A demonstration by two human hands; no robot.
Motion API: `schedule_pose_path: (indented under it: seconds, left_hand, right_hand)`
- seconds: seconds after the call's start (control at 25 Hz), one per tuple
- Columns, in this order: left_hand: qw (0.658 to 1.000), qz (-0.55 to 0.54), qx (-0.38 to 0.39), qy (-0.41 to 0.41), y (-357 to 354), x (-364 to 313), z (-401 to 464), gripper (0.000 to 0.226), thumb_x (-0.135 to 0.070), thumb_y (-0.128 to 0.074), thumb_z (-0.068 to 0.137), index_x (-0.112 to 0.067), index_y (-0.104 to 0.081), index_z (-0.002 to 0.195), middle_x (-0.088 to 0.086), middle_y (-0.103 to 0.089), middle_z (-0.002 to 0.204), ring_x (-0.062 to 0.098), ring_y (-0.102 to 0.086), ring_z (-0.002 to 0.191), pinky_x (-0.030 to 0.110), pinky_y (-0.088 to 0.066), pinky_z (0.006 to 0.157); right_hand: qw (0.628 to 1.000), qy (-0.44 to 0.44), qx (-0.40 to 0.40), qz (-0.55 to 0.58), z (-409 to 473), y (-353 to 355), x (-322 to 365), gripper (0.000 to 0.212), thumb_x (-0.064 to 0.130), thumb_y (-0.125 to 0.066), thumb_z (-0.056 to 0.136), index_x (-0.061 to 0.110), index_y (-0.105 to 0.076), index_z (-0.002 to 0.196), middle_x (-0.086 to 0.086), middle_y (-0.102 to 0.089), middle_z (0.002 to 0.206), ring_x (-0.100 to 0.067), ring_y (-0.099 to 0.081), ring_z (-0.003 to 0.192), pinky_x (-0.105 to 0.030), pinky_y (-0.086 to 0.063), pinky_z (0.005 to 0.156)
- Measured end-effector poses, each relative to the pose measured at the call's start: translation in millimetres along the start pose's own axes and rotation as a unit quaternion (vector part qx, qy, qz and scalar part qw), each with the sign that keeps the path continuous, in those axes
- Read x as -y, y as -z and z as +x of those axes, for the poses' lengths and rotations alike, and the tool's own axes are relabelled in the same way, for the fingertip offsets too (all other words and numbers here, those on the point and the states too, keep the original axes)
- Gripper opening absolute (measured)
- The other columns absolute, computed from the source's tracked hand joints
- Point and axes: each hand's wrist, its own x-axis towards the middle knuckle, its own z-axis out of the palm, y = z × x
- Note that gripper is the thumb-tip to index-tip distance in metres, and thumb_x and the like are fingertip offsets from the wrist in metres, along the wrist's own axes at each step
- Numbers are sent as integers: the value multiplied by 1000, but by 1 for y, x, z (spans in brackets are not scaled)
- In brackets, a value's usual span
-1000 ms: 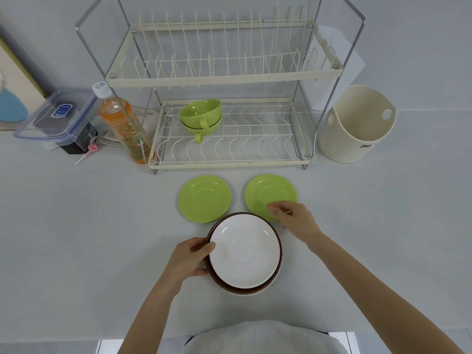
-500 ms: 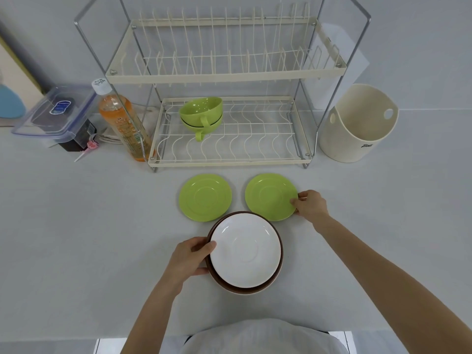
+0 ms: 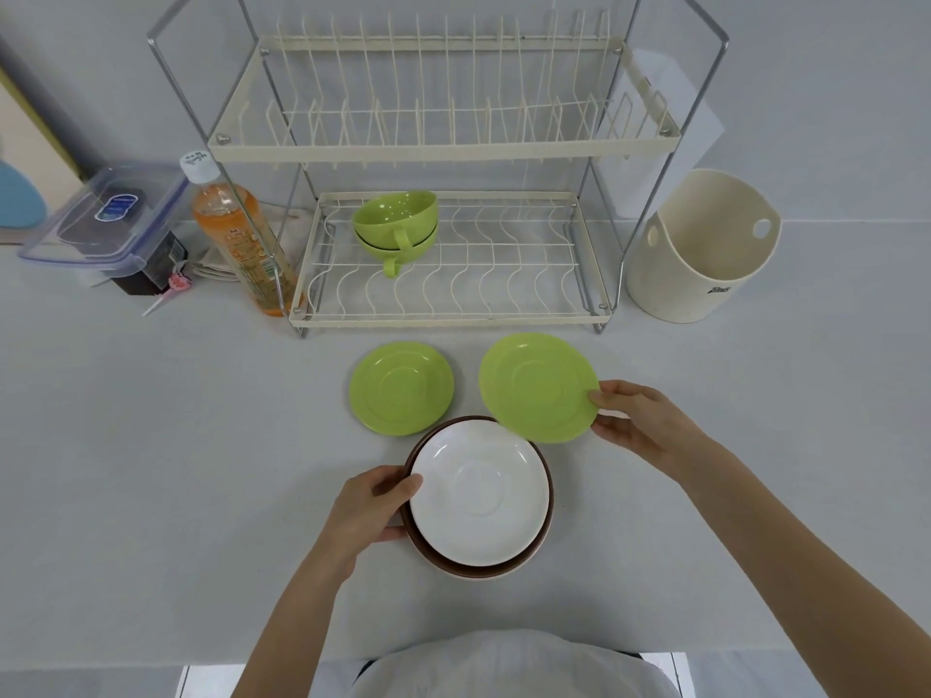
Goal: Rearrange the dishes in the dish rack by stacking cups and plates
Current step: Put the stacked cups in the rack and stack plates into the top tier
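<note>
My right hand pinches the right rim of a green saucer, lifted and tilted above the counter, its near edge overlapping the stacked plates. My left hand grips the left edge of a white plate that sits inside a brown plate on the counter. A second green saucer lies flat in front of the dish rack. Two green cups are stacked on the rack's lower shelf at the left. The upper shelf holds nothing.
A cream bucket stands right of the rack. On the left are an orange drink bottle, a clear lidded box on a dark item, and a pink lollipop. The counter's front edge lies near my body.
My right hand moved from the middle of the right green saucer to its right rim, gripped it and raised it off the counter. The left hand stayed on the white plate.
</note>
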Motion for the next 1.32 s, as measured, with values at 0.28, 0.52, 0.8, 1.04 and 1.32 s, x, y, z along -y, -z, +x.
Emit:
schedule_pose_path:
  seconds: [0.28, 0.52, 0.8, 1.04, 1.32]
  left_hand:
    - [1000, 5, 4, 1, 1, -1, -1, 17, -23, -58, 86, -17, -58, 102, -2, -64, 93, 9, -63, 80, 16, -53, 51]
    - [1000, 4, 3, -4, 0, 0, -2, 16, -24, -56, 88, -17, -58, 102, -3, -64, 93, 7, -62, 80, 15, -53, 50]
    - [1000, -4, 9, -3, -1, -2, -1, 15, -21, -57, 87, -16, -57, 101, -5, -62, 88, 6, -61, 76, 13, -53, 49]
    - [1000, 2, 18, 4, 1, -2, 1, 19, -22, -58, 87, -14, -57, 104, -3, -62, 91, 7, -62, 78, 14, -54, 50]
    - [1000, -11, 19, 7, 1, 0, 1, 20, -22, -59, 86, -14, -58, 104, 1, -62, 98, 9, -63, 78, 13, -54, 50]
  right_hand:
    - [985, 9, 57, -162, -16, -21, -27, 13, 6, -54, 88, 7, -62, 98, -6, -64, 81, -11, -63, 68, -10, -54, 57]
    - [932, 105, 13, -347, -16, -38, -41, 29, 11, -57, 87, 14, -66, 114, -5, -61, 83, -24, -64, 79, -17, -58, 70]
    - [871, 188, -3, -454, -9, -51, -39, 29, 12, -59, 85, 13, -66, 113, 2, -53, 80, -15, -53, 78, -22, -47, 81]
    - [896, 148, 3, -419, 17, -83, -9, 28, 18, -53, 89, 11, -65, 114, 1, -61, 93, -9, -52, 90, -10, -37, 86]
    - [947, 18, 24, -321, 64, -139, 0, 45, 15, -60, 85, 1, -50, 126, -19, -64, 104, -22, -59, 86, -33, -53, 88]
